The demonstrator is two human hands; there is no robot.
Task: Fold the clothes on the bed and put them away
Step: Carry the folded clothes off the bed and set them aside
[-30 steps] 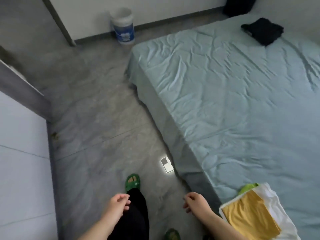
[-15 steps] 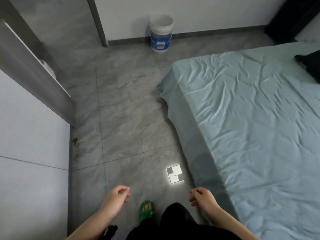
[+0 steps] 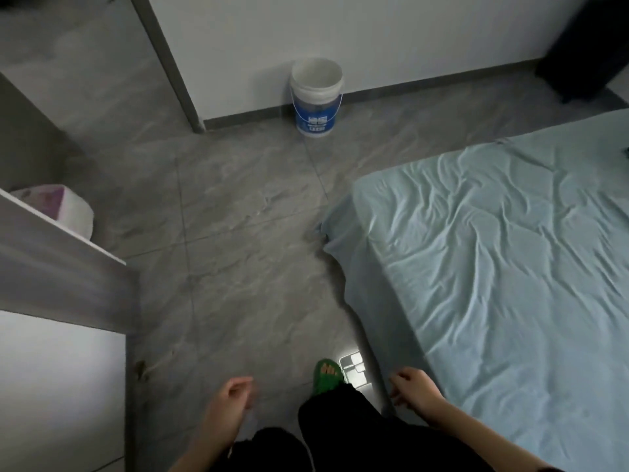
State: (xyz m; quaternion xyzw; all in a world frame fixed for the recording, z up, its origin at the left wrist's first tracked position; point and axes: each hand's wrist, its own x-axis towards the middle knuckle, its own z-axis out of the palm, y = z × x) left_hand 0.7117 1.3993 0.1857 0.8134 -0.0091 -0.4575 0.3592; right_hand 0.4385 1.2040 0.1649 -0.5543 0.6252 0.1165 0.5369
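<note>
Low before the body, left hand [image 3: 235, 400] with fingers loosely curled, palm turned inward, nothing in it. Right hand [image 3: 413, 391] equally slack and empty, fingers half bent, just beside the near edge of the wide bed with a wrinkled pale blue sheet [image 3: 493, 267]. At the sheet's far right edge, a dark sliver too small to identify. Between the hands, a black trouser leg [image 3: 340, 427] and a green slipper [image 3: 326, 374] on grey marbled floor tiles [image 3: 238, 216], a bright square light patch [image 3: 354, 367] touching the slipper's right side. To the left, a grey and white cabinet edge [image 3: 51, 267]. Far off, a white and blue plastic bucket [image 3: 316, 97] against the white wall [image 3: 374, 35].
</note>
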